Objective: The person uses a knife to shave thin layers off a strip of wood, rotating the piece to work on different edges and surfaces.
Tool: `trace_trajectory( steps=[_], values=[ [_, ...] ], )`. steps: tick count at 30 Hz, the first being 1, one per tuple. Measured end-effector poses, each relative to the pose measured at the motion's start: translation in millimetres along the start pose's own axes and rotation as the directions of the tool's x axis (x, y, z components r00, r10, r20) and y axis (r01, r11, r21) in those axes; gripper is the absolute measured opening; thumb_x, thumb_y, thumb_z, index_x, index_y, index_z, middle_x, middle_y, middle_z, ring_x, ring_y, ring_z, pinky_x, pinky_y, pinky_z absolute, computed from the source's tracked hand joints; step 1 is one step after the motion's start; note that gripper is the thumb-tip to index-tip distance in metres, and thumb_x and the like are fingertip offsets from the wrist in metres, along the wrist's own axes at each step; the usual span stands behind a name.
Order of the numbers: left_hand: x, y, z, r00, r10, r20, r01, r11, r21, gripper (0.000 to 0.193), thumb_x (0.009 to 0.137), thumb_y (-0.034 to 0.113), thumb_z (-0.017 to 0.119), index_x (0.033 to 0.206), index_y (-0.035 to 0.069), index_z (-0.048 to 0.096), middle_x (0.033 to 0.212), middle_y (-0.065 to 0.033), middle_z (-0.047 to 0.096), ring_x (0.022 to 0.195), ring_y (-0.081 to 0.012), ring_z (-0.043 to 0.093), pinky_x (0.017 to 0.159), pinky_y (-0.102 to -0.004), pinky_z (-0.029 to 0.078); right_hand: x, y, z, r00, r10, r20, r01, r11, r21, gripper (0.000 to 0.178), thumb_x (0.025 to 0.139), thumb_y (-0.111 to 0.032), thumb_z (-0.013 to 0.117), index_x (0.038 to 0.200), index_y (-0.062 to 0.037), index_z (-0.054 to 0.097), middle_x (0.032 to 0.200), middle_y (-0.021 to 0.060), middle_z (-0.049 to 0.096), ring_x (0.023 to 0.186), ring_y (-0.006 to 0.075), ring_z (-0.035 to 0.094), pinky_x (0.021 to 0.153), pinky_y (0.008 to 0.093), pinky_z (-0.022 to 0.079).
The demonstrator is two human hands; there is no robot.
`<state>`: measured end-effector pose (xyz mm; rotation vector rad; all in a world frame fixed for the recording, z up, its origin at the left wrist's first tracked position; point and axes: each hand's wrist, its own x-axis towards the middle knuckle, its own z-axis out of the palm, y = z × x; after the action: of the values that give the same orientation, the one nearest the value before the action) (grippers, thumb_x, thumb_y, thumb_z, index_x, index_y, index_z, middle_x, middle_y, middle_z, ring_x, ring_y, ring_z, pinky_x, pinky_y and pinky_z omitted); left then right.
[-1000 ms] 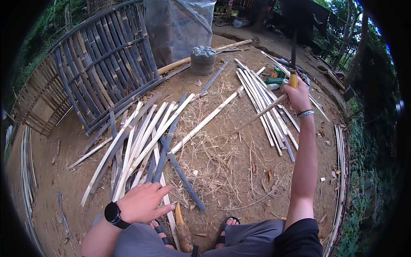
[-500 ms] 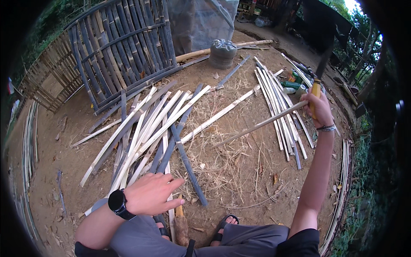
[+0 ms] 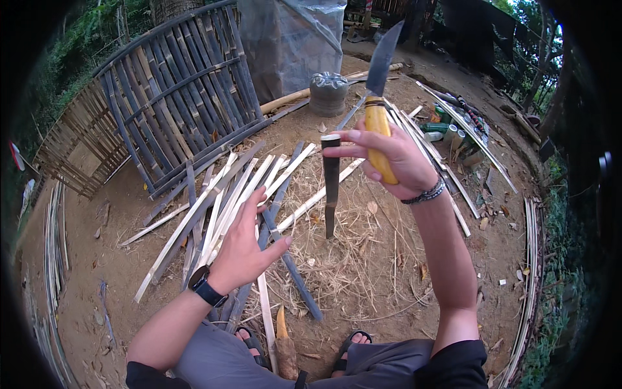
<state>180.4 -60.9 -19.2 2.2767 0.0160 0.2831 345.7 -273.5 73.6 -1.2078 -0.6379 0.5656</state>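
My right hand is closed around the yellow wooden handle of a knife, whose blade points up and away. The same hand's outstretched fingers also hold a dark bamboo strip near its top end. That strip hangs nearly upright over the shavings, its pale cut end turned up. My left hand is open and holds nothing, thumb apart from the raised fingers, a dark watch on its wrist. Beneath and beyond it lies a crossed pile of split bamboo strips, some pale, some dark.
Between my sandalled feet is a pointed wooden piece. More strips lie at the right, near green bottles. A slatted bamboo panel leans at the far left, with a large clear plastic bottle to its right. Shavings cover the middle ground.
My right hand has come left and nearer with the knife and bamboo strip; the strip has swung from slanting leftward to hanging nearly upright. My left hand has risen and turned its fingers upward.
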Motion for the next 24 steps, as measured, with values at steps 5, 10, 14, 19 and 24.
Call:
trace_trajectory(
  steps=[5, 10, 14, 19, 24],
  values=[
    [24.2, -25.2, 26.8, 0.983, -0.037, -0.180, -0.037, 0.920, -0.390, 0.078, 0.081, 0.022, 0.075, 0.137, 0.000, 0.027, 0.134, -0.0232, 0.043, 0.128, -0.0306, 0.045, 0.106, -0.0426, 0.038, 8.6, 40.4, 71.2, 0.960, 0.148, 0.239, -0.181, 0.976, 0.120, 0.035, 0.089, -0.022, 0.067, 0.108, -0.0001, 0.047, 0.106, 0.0135, 0.059, 0.110, 0.0229, 0.061, 0.043, 0.0188, 0.045],
    [18.4, -28.5, 24.8, 0.941, -0.287, -0.181, 0.099, 0.743, -0.662, 0.028, 0.094, 0.017, 0.057, 0.115, 0.001, 0.048, 0.091, -0.0060, 0.060, 0.092, -0.0134, 0.058, 0.082, -0.0277, 0.045, 7.4, 49.9, 85.4, 0.958, 0.092, 0.271, -0.073, 0.994, -0.078, 0.050, 0.093, -0.033, 0.061, 0.121, 0.0058, 0.048, 0.091, 0.0123, 0.065, 0.071, 0.0075, 0.062, 0.041, 0.0188, 0.040],
    [-1.8, -38.0, 9.3, 0.901, -0.407, -0.151, 0.111, 0.552, -0.827, 0.019, 0.094, 0.016, 0.051, 0.108, 0.002, 0.053, 0.102, -0.0115, 0.065, 0.096, -0.0163, 0.058, 0.090, -0.0301, 0.042, 2.3, 53.2, 63.7, 0.989, 0.100, 0.108, -0.079, 0.980, -0.181, 0.030, 0.097, -0.033, 0.052, 0.102, -0.0027, 0.050, 0.074, 0.0044, 0.063, 0.053, 0.0052, 0.057, 0.039, 0.0167, 0.039],
    [-42.8, -44.9, -42.1, 0.927, -0.351, 0.134, 0.322, 0.559, -0.764, 0.034, 0.092, 0.020, 0.050, 0.116, -0.003, 0.054, 0.123, -0.0176, 0.056, 0.116, -0.0231, 0.053, 0.106, -0.0396, 0.036, -15.7, 84.9, 0.7, 0.966, 0.258, -0.020, -0.250, 0.912, -0.326, 0.024, 0.097, -0.030, 0.054, 0.091, -0.0068, 0.048, 0.061, -0.0027, 0.050, 0.043, 0.0028, 0.045, 0.037, 0.0180, 0.037],
    [-63.5, -48.0, -74.8, 0.776, -0.321, 0.543, 0.622, 0.247, -0.742, 0.071, 0.090, 0.038, 0.052, 0.140, -0.008, 0.033, 0.139, -0.0239, 0.043, 0.130, -0.0287, 0.044, 0.107, -0.0433, 0.038, -58.6, 134.5, -60.7, 0.872, 0.435, -0.226, -0.489, 0.806, -0.335, 0.026, 0.096, -0.031, 0.055, 0.087, -0.0073, 0.049, 0.060, -0.0028, 0.048, 0.044, 0.0037, 0.045, 0.037, 0.0198, 0.037]
  ],
)
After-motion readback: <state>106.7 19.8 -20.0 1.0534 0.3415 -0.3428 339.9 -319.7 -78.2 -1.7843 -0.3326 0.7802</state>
